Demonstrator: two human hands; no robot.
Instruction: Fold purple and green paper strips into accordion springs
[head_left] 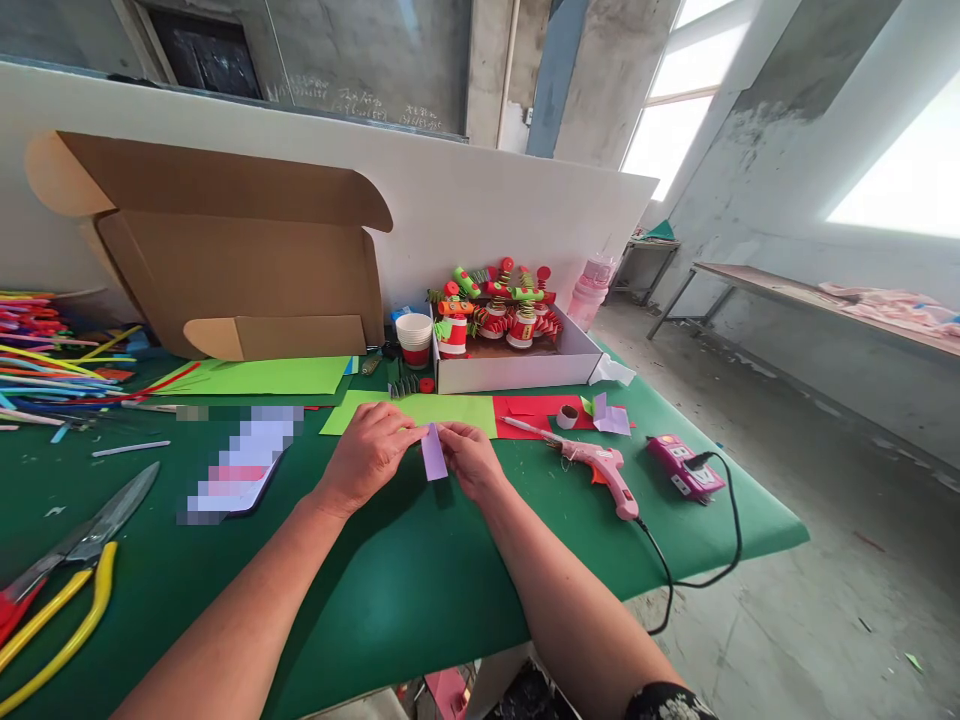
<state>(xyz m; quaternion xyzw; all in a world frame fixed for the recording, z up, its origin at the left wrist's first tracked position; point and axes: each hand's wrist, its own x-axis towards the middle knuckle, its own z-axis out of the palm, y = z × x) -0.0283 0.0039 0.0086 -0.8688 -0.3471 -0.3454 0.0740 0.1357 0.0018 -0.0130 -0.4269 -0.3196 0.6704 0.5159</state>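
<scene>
A small strip of purple paper is held upright between my two hands, above the near edge of a light green sheet. My left hand pinches its upper left side with thumb and fingertips. On the upper right side, my right hand grips the same paper, its fingers closed. A red sheet lies just beyond my right hand, with a small white roll and a folded purple paper piece on it. Right of my right hand rests a pink hot glue gun.
A shallow white box holds several red and green paper figures. Stacked paper cups stand beside it. Scissors, a phone and colourful pipe cleaners lie left. A cable runs from a purple power socket off the table's right edge.
</scene>
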